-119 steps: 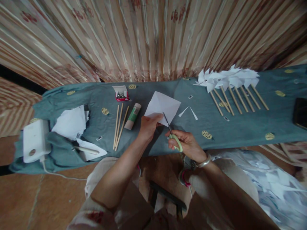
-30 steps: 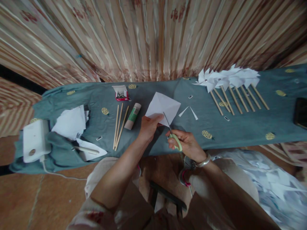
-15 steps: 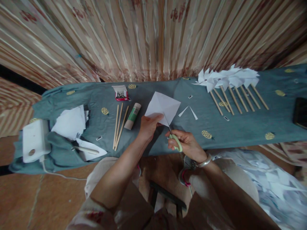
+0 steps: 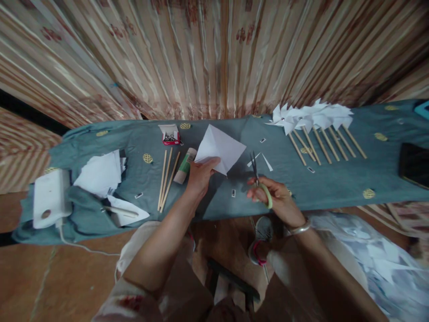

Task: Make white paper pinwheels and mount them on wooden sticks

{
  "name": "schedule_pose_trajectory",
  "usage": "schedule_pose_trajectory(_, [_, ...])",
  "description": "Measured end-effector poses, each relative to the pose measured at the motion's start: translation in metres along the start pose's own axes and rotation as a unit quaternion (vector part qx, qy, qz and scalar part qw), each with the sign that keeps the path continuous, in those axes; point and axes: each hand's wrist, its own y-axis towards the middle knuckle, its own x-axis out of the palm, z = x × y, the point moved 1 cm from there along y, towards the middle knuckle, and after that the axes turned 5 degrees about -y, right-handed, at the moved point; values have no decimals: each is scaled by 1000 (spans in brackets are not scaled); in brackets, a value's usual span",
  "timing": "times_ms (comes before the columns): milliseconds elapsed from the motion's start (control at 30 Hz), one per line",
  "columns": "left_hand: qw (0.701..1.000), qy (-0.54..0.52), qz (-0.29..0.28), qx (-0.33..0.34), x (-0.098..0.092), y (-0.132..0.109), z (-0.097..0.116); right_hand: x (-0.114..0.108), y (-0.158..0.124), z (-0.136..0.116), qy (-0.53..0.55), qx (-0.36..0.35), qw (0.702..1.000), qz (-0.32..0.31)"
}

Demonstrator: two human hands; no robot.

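Note:
Near the middle of the cloth, my left hand (image 4: 201,176) pinches the lower corner of a white paper square (image 4: 223,147) that has a crease. To its right, my right hand (image 4: 273,197) is closed round the green handles of a pair of scissors (image 4: 264,192), whose dark blades point up and stand apart from the paper. Two thin white paper slivers (image 4: 267,162) lie just beyond the blades. A green and white glue stick (image 4: 185,166) lies left of the paper, close to my left hand.
Wooden sticks (image 4: 168,181) and a red box of small metal pieces (image 4: 170,135) lie left of the glue. Farther left are stacked white papers (image 4: 100,173) and a white device (image 4: 52,197). Paper pinwheels (image 4: 311,117) on sticks lie at right, beside a dark phone-like object (image 4: 414,164).
The scissors have come away from the paper as my right hand moved right. My left hand has shifted slightly left with the paper, which is now tilted.

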Motion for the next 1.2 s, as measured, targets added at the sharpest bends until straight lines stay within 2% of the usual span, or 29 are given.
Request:
schedule_pose_trajectory(133, [999,32,-25,-1,1,-3,-7,-11,7,-2,22,-27,994,104])
schedule_pose_trajectory(300, [996,52,-71,-11,5,-9,-14,-12,16,-11,54,-45,986,151])
schedule_pose_trajectory(433, [994,57,-86,-29,8,-14,-16,-14,24,-19,69,-62,981,171])
schedule_pose_trajectory(533, [989,98,-99,-44,9,-18,-17,-17,30,-24,60,-77,981,169])
schedule_pose_trajectory(667, [969,185,-151,-60,9,-21,-19,-16,37,-28,31,-86,983,158])
schedule_pose_trajectory(767, [961,209,-174,-53,9,-22,-20,-12,41,-29,22,-76,987,140])
schedule_pose_trajectory(900, [961,217,-164,-40,8,-20,-22,-10,44,-29,37,-59,989,129])
schedule_pose_trajectory(1200, [967,197,-161,-35,6,-14,-21,-18,49,-27,48,-84,976,197])
